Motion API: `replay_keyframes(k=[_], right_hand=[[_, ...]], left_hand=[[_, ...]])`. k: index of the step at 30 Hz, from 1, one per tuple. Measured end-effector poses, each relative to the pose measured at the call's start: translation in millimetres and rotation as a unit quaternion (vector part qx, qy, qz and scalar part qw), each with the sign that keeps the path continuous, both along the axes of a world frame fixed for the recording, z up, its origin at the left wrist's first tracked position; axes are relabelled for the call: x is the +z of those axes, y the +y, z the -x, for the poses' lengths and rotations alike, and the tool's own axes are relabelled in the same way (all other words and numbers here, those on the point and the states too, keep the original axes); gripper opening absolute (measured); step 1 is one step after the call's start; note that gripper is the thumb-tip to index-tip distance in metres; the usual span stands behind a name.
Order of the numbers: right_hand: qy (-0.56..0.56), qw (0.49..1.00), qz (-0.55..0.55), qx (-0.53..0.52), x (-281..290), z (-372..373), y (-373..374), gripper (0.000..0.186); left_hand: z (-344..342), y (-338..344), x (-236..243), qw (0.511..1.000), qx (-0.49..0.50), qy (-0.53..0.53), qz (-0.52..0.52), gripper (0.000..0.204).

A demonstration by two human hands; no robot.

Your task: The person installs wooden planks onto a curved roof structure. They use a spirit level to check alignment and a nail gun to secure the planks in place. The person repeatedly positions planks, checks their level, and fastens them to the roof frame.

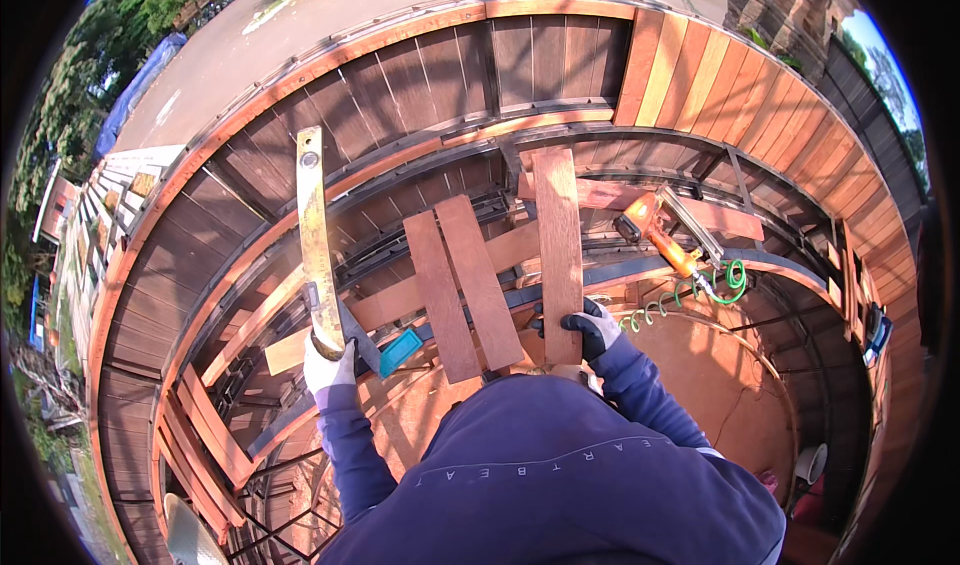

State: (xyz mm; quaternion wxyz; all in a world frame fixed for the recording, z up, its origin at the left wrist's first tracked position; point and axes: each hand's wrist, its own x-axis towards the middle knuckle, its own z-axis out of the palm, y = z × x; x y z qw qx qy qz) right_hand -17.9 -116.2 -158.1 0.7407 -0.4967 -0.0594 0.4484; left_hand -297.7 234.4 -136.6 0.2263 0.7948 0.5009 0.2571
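Note:
My left hand (330,367), in a whitish glove, is closed round the near end of a long, worn yellow spirit level (314,227). On the right, my right hand (592,331), in a black and white glove, grips a reddish wooden board (559,250) by its near end, the fingers on both sides of it. Between my hands lie a shorter wooden board (441,297) and another wooden plank (479,281), side by side across a curved metal frame. A teal plastic piece (401,353) is close to my left hand.
An orange nail gun (675,250) rests on the frame at the right, with a green coiled air hose (735,281). A curved slatted wall (740,75) surrounds me. Loose planks (205,445) lie at the lower left, above a reddish floor (725,375).

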Motion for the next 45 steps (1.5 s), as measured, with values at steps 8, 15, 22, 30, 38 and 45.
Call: replay_keyframes(k=[8,15,22,30,38,45], right_hand=[[-0.077,0.991,0.07,-0.081,12,2,-2,0.036],[-0.17,0.985,-0.015,-0.028,44,-6,3,0.045],[-0.16,0.987,-0.022,0.018,80,-31,12,0.047],[-0.122,0.99,-0.063,0.024,108,-71,-19,0.048],[-0.385,0.912,0.0,0.141,120,-144,-76,0.05],[-0.653,0.748,0.079,0.093,175,-200,-117,0.056]], left_hand=[[-8,-22,13,0.988,-0.028,-0.128,0.077,0.039],[-61,-44,90,0.824,-0.204,-0.456,0.268,0.039],[-136,-79,149,0.746,-0.32,-0.501,0.3,0.046],[-206,-119,165,0.714,-0.365,-0.511,0.31,0.063],[-284,-168,165,0.722,-0.39,-0.455,0.347,0.054],[-325,-214,179,0.675,-0.376,-0.537,0.339,0.062]])
